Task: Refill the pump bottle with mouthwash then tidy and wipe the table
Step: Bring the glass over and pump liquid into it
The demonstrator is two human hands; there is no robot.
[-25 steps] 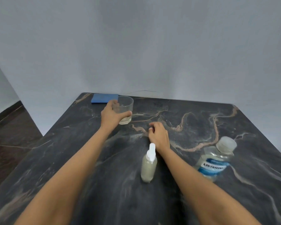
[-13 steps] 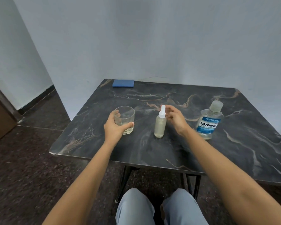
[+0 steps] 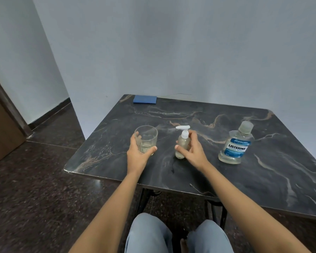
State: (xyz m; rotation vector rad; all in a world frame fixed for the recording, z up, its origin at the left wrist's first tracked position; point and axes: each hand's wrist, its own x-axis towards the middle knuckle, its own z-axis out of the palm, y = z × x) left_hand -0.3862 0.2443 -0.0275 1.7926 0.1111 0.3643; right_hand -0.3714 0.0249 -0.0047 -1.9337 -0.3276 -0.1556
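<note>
Open the pump bottle.
Your left hand grips the glass at 9 o'clock; your right hand wraps the pump bottle. Hold it straight, twist gently.

The table was black-grey marble streaked with tan and whitish veins, with a plain blue cloth at its far corner. The pump bottle was clear with pale yellowish liquid and a white pump head, like the faint tint in the clear glass. The mouthwash bottle bore a blue-and-white label, over a dark speckled floor.
</note>
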